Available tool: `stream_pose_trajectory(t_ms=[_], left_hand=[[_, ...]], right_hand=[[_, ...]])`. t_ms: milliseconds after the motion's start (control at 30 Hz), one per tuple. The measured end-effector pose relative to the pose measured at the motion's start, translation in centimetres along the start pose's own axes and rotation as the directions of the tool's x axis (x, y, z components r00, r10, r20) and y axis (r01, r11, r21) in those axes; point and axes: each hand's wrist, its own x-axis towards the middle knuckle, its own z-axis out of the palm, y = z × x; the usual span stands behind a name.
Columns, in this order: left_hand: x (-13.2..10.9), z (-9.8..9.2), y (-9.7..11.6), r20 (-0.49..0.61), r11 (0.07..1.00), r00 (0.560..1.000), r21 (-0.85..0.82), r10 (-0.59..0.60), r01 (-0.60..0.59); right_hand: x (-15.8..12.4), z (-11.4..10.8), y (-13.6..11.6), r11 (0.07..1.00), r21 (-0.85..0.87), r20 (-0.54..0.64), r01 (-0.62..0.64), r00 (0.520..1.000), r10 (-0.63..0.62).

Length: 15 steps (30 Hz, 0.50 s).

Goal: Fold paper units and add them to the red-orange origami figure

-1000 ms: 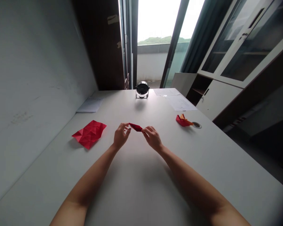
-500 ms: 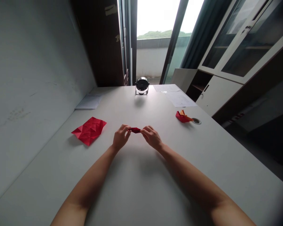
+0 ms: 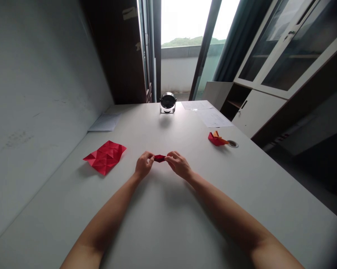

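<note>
Between my two hands is a small folded red paper (image 3: 159,158), pointed toward both ends. My left hand (image 3: 144,164) pinches its left end, and my right hand (image 3: 179,164) pinches the right end. Fingertips cover both tips of the paper. It is held a little above the white table (image 3: 163,216). To the left lies a creased, opened-out red paper sheet (image 3: 105,157). Off to the right sits a red and orange folded paper boat (image 3: 217,139).
A round black device on a metal stand (image 3: 167,102) stands at the table's far end. White sheets (image 3: 213,118) lie at the back right, another paper (image 3: 104,122) at the back left by the wall. A round metal-rimmed hole (image 3: 233,144) is beside the boat.
The view has shifted slightly. Both hands still pinch the folded red paper, which now sits slightly lower in view and shows a bit more of its face.
</note>
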Motion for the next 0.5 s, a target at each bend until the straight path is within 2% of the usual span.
stream_pose_trajectory(t_ms=[100, 233, 333, 500], left_hand=[[0.1, 0.9, -0.5, 0.022, 0.948, 0.992, -0.292, -0.122, 0.123], [0.1, 1.8, -0.8, 0.1, 0.729, 0.952, -0.621, -0.291, 0.288], [0.2, 1.8, -0.9, 0.134, 0.588, 0.929, -0.741, -0.344, 0.324], [0.3, 1.7, -0.9, 0.111, 0.511, 0.906, -0.795, -0.408, 0.327]], right_hand=[[0.0, 0.2, 0.0, 1.0, -0.023, 0.046, -0.004, 0.999, 0.005], [-0.1, 0.3, 0.0, 0.999, -0.048, 0.077, -0.015, 0.997, 0.019], [-0.2, 0.4, 0.0, 0.999, -0.029, 0.076, -0.036, 0.996, 0.038], [0.0, 0.2, -0.3, 0.994, 0.039, 0.028, -0.103, 0.994, 0.102]])
